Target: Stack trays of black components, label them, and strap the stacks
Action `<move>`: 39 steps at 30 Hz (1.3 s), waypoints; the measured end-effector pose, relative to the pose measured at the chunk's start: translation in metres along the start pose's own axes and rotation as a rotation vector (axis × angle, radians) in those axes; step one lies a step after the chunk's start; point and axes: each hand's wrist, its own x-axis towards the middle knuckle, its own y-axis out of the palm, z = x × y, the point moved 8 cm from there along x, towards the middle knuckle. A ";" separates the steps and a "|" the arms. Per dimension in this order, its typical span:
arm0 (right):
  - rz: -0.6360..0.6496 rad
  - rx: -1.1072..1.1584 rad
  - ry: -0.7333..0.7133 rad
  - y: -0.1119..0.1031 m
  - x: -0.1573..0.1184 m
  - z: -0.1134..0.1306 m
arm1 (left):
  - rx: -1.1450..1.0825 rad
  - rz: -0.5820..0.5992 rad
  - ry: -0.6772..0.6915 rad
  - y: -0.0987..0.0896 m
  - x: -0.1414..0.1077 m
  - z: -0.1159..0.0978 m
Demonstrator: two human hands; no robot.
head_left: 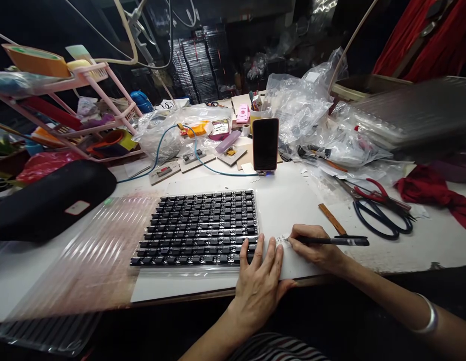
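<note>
My right hand [316, 248] is closed around a black pen [347, 241], its tip down on the white sheet [293, 205]. Small handwritten marks [281, 238] show just left of the tip. Beside them my left hand [257, 283] lies with fingers stretched out, partly on the sheet and partly over the right edge of a clear plastic tray [195, 272]. Rows of small black circuit boards [203, 230] fill that tray. The fingers hide its lower right corner.
A phone [265, 145] stands upright behind the tray, with a blue cable [221, 173] attached. Scissors [383, 220], red-handled pliers [372, 189] and a wooden strip [331, 219] lie right. Left are an empty ribbed tray [93, 245], a black case [48, 200] and a pink rack [116, 95].
</note>
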 end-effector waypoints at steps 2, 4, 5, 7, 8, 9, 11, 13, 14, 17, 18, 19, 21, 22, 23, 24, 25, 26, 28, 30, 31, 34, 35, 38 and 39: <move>0.006 -0.010 0.003 0.001 -0.001 -0.002 | 0.004 -0.002 -0.002 0.000 0.000 0.000; 0.013 -0.022 0.002 0.002 -0.001 -0.003 | 0.005 -0.005 -0.002 -0.001 0.000 0.000; 0.015 -0.028 -0.006 0.002 -0.001 -0.002 | 0.004 -0.004 -0.001 -0.001 -0.001 0.000; 0.013 -0.032 -0.020 0.002 -0.001 -0.001 | 0.000 0.001 -0.001 0.000 -0.001 0.000; 0.011 -0.029 -0.018 0.001 -0.001 -0.001 | -0.002 0.003 -0.001 0.000 -0.001 0.000; 0.005 -0.024 -0.011 0.001 0.000 -0.001 | -0.003 0.005 -0.002 0.000 -0.001 0.000; -0.012 -0.019 0.009 -0.001 0.000 -0.001 | -0.005 0.004 -0.003 0.001 -0.002 0.000; -0.024 -0.030 0.010 -0.002 0.000 -0.001 | -0.008 0.002 -0.004 0.001 -0.002 0.000; -0.027 -0.037 0.004 -0.002 0.000 -0.001 | -0.009 0.001 -0.004 0.001 -0.002 0.000; -0.028 -0.033 -0.016 -0.002 0.000 0.000 | -0.011 -0.003 0.000 0.000 -0.002 0.000; -0.025 -0.027 -0.019 -0.001 -0.001 0.000 | -0.010 -0.005 0.001 0.000 -0.001 0.000; -0.023 -0.023 -0.019 -0.001 -0.001 0.000 | -0.009 -0.006 0.001 0.000 -0.001 0.000; -0.022 -0.024 -0.014 -0.001 -0.001 -0.001 | -0.004 -0.010 -0.003 0.000 0.000 0.000; -0.022 -0.026 -0.013 -0.001 -0.001 0.000 | -0.002 -0.013 -0.005 -0.001 0.000 0.000; -0.022 -0.028 -0.016 -0.001 -0.001 0.000 | -0.001 -0.016 -0.006 -0.001 0.000 -0.001; -0.020 -0.031 -0.021 -0.001 -0.001 0.000 | 0.000 -0.016 -0.006 -0.001 0.000 -0.001; -0.018 -0.032 -0.027 -0.001 -0.002 0.000 | -0.001 -0.016 -0.005 -0.001 0.000 -0.001; -0.017 -0.032 -0.034 -0.001 -0.002 0.001 | -0.003 -0.016 -0.003 -0.001 0.000 -0.001; -0.025 -0.037 -0.034 -0.002 -0.002 0.000 | -0.004 -0.017 -0.001 -0.001 0.000 -0.001; -0.034 -0.047 -0.024 -0.002 -0.002 -0.001 | 0.000 -0.023 -0.001 -0.002 0.000 -0.001; -0.036 -0.053 -0.021 -0.003 -0.002 -0.001 | 0.003 -0.026 -0.003 -0.002 0.000 0.000; -0.021 -0.041 -0.007 -0.002 -0.001 -0.001 | 0.005 -0.022 -0.003 -0.002 0.000 0.000; -0.021 -0.022 0.006 -0.003 -0.001 -0.002 | 0.004 -0.020 -0.003 -0.002 0.000 0.000; -0.043 0.038 0.054 -0.006 -0.002 -0.006 | 0.004 -0.018 -0.008 -0.001 0.000 -0.001; -0.056 0.043 0.061 -0.008 -0.003 -0.007 | 0.005 -0.018 -0.009 -0.001 0.000 -0.001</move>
